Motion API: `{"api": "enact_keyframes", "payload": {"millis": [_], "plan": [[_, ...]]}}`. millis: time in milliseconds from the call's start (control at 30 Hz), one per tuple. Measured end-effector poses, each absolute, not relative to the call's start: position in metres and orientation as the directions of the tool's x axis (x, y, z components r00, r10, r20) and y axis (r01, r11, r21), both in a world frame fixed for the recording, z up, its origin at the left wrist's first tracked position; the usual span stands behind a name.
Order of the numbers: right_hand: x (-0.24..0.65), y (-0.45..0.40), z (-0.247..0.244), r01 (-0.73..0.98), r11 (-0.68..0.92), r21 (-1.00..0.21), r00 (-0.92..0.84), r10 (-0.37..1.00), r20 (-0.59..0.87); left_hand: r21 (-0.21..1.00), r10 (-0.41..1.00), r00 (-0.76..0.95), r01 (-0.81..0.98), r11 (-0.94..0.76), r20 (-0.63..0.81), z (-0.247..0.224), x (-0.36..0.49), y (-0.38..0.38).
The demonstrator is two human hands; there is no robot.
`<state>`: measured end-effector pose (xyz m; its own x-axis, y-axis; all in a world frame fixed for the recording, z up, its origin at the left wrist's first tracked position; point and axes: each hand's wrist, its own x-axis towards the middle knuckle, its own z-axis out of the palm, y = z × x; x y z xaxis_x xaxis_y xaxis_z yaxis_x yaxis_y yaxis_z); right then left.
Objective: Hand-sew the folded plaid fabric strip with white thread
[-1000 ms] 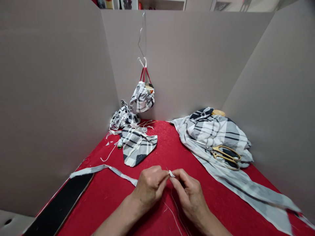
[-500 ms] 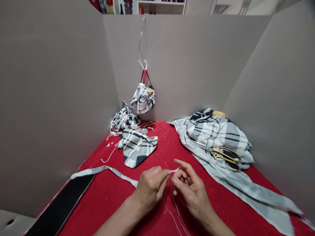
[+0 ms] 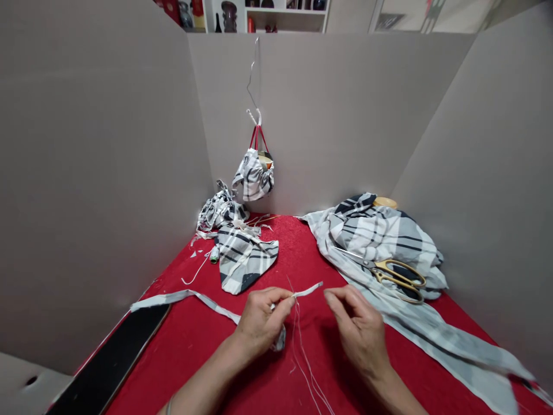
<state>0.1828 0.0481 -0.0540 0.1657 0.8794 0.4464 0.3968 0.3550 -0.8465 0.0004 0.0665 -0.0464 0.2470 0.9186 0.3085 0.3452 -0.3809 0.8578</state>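
Note:
My left hand (image 3: 261, 320) pinches a narrow grey-white fabric strip (image 3: 216, 307) between thumb and forefinger. The strip's short free end (image 3: 310, 290) sticks out to the right of the fingertips, and a crumpled part shows beneath the hand. From the pinch point, thin white threads (image 3: 307, 363) hang down over the red cloth. Just right of the strip's end, my right hand (image 3: 360, 325) is closed, with thumb and forefinger pressed together. Whether a needle or thread is between them I cannot make out.
Gold-handled scissors (image 3: 400, 278) lie on a plaid cloth heap (image 3: 389, 230) at right. A plaid piece (image 3: 246, 262), a thread spool (image 3: 214, 255) and scraps (image 3: 220, 208) lie at left. A black board (image 3: 116, 357) is left. A plaid pouch (image 3: 254, 178) hangs by the back panel (image 3: 328, 115).
My right hand has drawn away to the right from the strip, and its fingers have closed into a pinch. More of the strip's free end shows. My left hand keeps its hold.

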Motion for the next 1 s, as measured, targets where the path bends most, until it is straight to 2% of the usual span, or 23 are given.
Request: {"api": "enact_keyframes", "payload": {"millis": [67,133,233,400,533,600,633,700,733,767,800,833,900,933,1000], "plan": [[0.173,0.046,-0.056,0.219,0.224,-0.950,0.004,0.973,0.230,0.880,0.923,0.236,0.302,-0.365,0.302,-0.046,0.002,0.065],[0.162,0.042,-0.057,0.032,0.053,-0.998,-0.184,0.982,0.046,0.891,0.919,0.254,0.267,-0.367,0.302,-0.046,0.003,0.063],[0.153,0.041,-0.059,-0.099,-0.048,-0.994,-0.280,0.960,-0.019,0.896,0.917,0.264,0.254,-0.366,0.300,-0.046,0.002,0.064],[0.167,0.051,-0.060,0.058,0.071,-0.996,-0.068,0.995,0.067,0.858,0.914,0.251,0.332,-0.391,0.319,-0.049,-0.001,0.068],[0.177,0.055,-0.055,0.196,0.159,-0.968,-0.023,0.987,0.158,0.849,0.923,0.237,0.373,-0.373,0.302,-0.050,-0.004,0.070],[0.179,0.050,-0.047,0.228,0.192,-0.955,-0.101,0.980,0.173,0.848,0.927,0.230,0.383,-0.366,0.297,-0.051,-0.004,0.071],[0.180,0.046,-0.042,0.233,0.195,-0.953,-0.202,0.968,0.149,0.846,0.927,0.227,0.387,-0.367,0.298,-0.051,-0.004,0.072],[0.185,0.041,-0.033,0.245,0.155,-0.957,-0.437,0.899,0.033,0.842,0.926,0.218,0.391,-0.372,0.308,-0.051,-0.005,0.073],[0.190,0.040,-0.029,0.261,0.131,-0.956,-0.497,0.867,-0.017,0.842,0.924,0.221,0.388,-0.376,0.311,-0.051,-0.005,0.074],[0.195,0.041,-0.028,0.279,0.121,-0.953,-0.471,0.882,-0.026,0.843,0.922,0.229,0.381,-0.380,0.312,-0.050,-0.006,0.074],[0.201,0.043,-0.028,0.296,0.129,-0.947,-0.351,0.936,0.018,0.845,0.918,0.244,0.370,-0.386,0.313,-0.049,-0.007,0.073],[0.207,0.047,-0.030,0.315,0.153,-0.937,-0.156,0.982,0.109,0.847,0.910,0.271,0.356,-0.396,0.312,-0.047,-0.007,0.072],[0.213,0.056,-0.038,0.315,0.173,-0.933,0.166,0.958,0.234,0.854,0.893,0.338,0.323,-0.407,0.298,-0.044,-0.006,0.069],[0.213,0.059,-0.042,0.277,0.161,-0.947,0.209,0.952,0.223,0.860,0.885,0.368,0.310,-0.406,0.285,-0.042,-0.005,0.068],[0.206,0.062,-0.050,0.130,0.078,-0.988,0.075,0.993,0.088,0.872,0.870,0.425,0.291,-0.394,0.251,-0.040,-0.003,0.064]]}}
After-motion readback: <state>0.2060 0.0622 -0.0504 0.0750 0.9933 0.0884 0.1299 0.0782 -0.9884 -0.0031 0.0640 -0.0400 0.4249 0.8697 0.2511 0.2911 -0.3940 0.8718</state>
